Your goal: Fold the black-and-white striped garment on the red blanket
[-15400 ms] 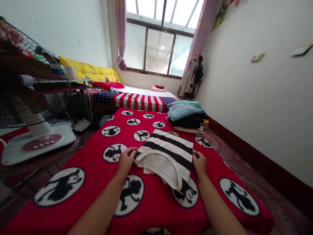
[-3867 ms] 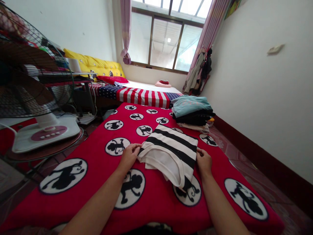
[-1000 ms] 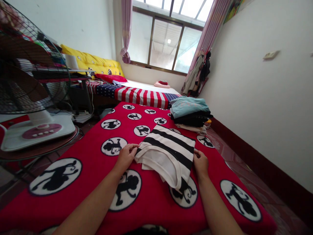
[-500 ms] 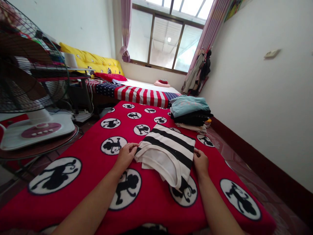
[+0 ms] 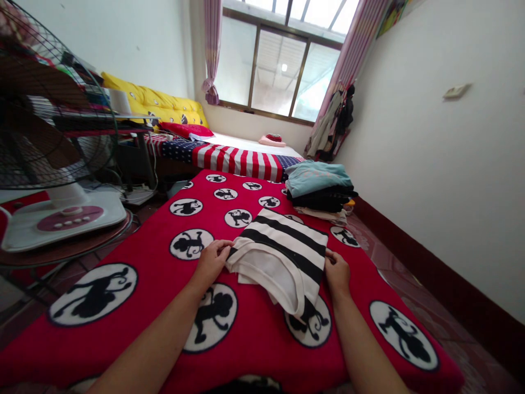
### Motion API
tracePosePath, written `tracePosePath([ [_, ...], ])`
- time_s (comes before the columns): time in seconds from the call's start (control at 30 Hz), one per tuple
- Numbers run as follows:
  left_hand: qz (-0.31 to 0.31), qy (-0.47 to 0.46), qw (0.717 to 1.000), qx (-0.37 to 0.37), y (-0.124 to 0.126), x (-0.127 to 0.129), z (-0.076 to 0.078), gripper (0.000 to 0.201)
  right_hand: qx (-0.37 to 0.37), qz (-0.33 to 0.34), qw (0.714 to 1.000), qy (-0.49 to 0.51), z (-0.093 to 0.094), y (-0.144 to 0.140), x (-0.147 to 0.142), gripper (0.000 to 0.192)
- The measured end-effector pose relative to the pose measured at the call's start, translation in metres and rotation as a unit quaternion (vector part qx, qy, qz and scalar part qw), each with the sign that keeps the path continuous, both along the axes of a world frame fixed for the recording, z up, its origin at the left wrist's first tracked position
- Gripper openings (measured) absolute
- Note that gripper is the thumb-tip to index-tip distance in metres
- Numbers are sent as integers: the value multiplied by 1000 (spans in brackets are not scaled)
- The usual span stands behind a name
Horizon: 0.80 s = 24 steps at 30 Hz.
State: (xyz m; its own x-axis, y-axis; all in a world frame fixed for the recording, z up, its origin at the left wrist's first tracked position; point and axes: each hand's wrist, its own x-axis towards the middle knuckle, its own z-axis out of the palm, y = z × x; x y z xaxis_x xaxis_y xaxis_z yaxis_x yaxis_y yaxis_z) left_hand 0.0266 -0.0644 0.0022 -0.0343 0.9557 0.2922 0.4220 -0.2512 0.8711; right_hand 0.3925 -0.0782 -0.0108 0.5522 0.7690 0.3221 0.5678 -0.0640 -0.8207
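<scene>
A folded black-and-white striped shirt [image 5: 283, 241] lies on the red blanket [image 5: 262, 350], its white neckline facing me. My left hand [image 5: 214, 260] pinches the shirt's left edge beside the collar, thumb and fingers closed on the cloth. On the opposite side my right hand [image 5: 337, 271] grips the right edge, with its fingertips partly hidden at the fabric. Just beyond the shirt, at the blanket's right side, sits a stack of folded clothes [image 5: 320, 186] with a light blue garment on top.
A fan [image 5: 65, 208] stands on a round stool at the left, near a cluttered desk [image 5: 135, 129]. Behind the blanket is a bed with a stars-and-stripes cover [image 5: 238, 160]. Along the right runs a white wall [image 5: 430, 164]; garments hang [image 5: 330, 123] by the window.
</scene>
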Motion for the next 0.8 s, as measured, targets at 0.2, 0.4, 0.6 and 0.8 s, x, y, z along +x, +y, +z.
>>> tracePosePath([
  [0.2, 4, -10, 1000, 4, -1, 1, 0, 34, -6, -5, 1000, -4, 0, 0, 0, 45],
  [0.4, 0, -10, 1000, -5, -1, 1, 0, 35, -7, -2, 1000, -5, 0, 0, 0, 46],
  [0.6, 0, -4, 1000, -2, -1, 1, 1, 36, -3, -3, 1000, -5, 3, -2, -1, 45],
  [0.8, 0, -7, 1000, -6, -1, 1, 1, 36, -5, -8, 1000, -5, 1, 0, -1, 45],
])
